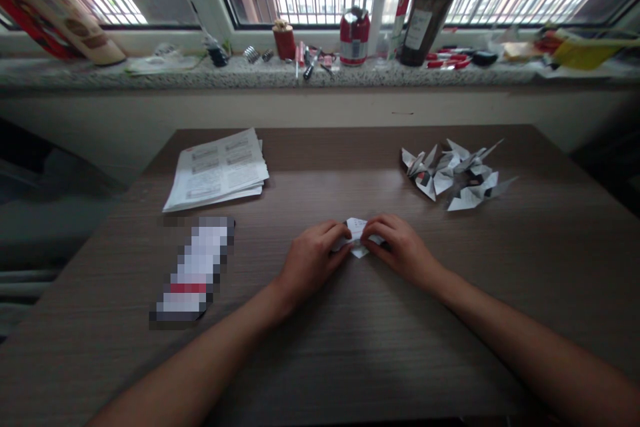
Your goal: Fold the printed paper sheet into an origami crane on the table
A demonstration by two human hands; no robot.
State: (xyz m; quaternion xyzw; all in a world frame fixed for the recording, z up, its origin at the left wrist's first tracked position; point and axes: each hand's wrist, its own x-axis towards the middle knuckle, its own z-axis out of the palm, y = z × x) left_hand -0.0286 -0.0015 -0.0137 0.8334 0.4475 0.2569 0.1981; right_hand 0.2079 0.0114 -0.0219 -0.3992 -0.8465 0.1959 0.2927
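1. A brown wooden table (320,360) was seen, taken as the landmark below.
2. A speckled windowsill (165,80), crowded with small items, was seen beyond the far edge of the table.
3. A stack of printed sheets (220,170) was laid at the far left of the table.
4. A heap of folded paper shapes (473,177) was gathered at the far right of the table.
5. A dark cup (420,23) with a white label was stood beyond the table, right of its middle.
6. The left hand (315,252) and the right hand (400,248) were held over the table's middle, the paper being pinched between the fingertips of both.
7. A phone (195,270), blurred into blocks, was laid on the table's left side.
8. A red and silver can (355,40) was stood beyond the table's far edge.
9. A small folded piece of paper (357,228), partly covered by fingers, was held at the table's middle.
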